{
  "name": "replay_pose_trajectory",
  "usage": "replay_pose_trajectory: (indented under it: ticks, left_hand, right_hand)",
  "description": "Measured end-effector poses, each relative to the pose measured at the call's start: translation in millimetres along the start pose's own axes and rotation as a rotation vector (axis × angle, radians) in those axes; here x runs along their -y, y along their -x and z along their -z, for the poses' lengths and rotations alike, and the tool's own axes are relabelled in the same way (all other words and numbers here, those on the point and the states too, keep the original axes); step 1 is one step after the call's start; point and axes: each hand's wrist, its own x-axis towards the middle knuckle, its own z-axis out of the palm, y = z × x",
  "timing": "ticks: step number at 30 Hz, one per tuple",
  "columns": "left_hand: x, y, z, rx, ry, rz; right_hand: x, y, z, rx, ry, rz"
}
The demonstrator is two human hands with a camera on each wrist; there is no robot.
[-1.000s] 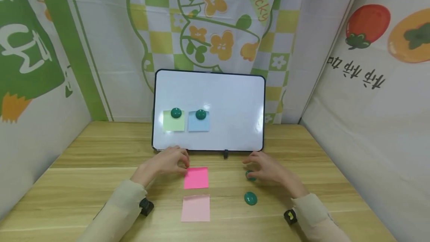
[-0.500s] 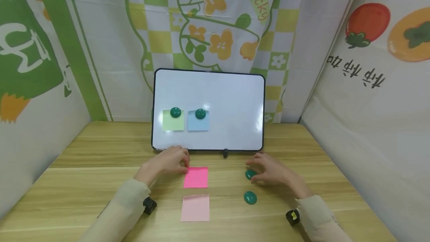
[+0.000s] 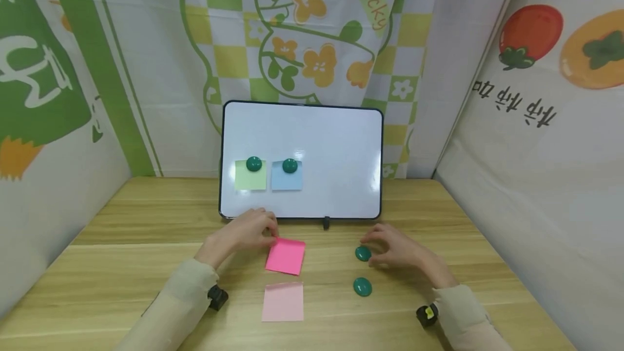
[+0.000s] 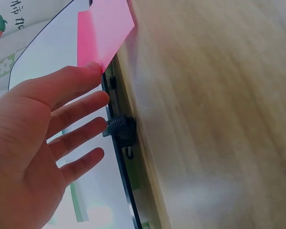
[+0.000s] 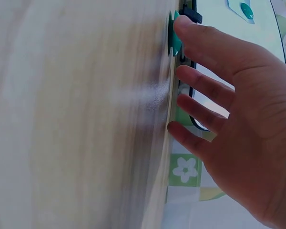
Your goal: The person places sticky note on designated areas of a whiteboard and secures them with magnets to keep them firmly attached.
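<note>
My left hand (image 3: pixel 248 230) pinches the upper left corner of a bright pink sticky note (image 3: pixel 285 257), which is turned slightly askew. In the left wrist view the pink note (image 4: pixel 105 33) stands up from the thumb tip, while the other fingers are spread. My right hand (image 3: pixel 397 246) has its thumb and fingers parted beside a round green magnet (image 3: pixel 363 253) on the table. The right wrist view shows the thumb tip overlapping that magnet (image 5: pixel 177 36). A second green magnet (image 3: pixel 363 286) and a pale pink note (image 3: pixel 283 302) lie nearer to me.
A whiteboard (image 3: pixel 341 161) stands at the back of the wooden table (image 3: pixel 146 210). On it, green magnets hold a light green note (image 3: pixel 251 180) and a blue note (image 3: pixel 286 180). A small black foot (image 3: pixel 326 223) juts out below the board. Printed curtains (image 3: pixel 234 42) enclose the table.
The bright pink note has rotated and its upper edge has shifted with my left fingers. My right hand has drawn slightly right, uncovering more of the farther magnet.
</note>
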Motion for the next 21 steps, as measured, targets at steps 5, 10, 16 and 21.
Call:
replay_pose_trajectory:
  ticks: [5, 10, 16, 21]
  left_hand:
    - [-3.0, -2.3, 4.4, -0.016, 0.017, -0.011]
    - [-5.2, -7.9, 3.6, -0.036, 0.019, -0.025]
    - [-12.7, -17.8, 5.4, -0.065, 0.013, -0.042]
    - [-17.9, -27.1, 8.7, -0.066, 0.002, -0.031]
  right_hand:
    - [-4, 2, -1, 0.019, -0.036, 0.006]
    - [-5, 3, -2, 0.029, -0.06, 0.0]
    - [-3, 3, -3, 0.035, -0.078, -0.023]
    - [-1, 2, -1, 0.039, -0.078, -0.028]
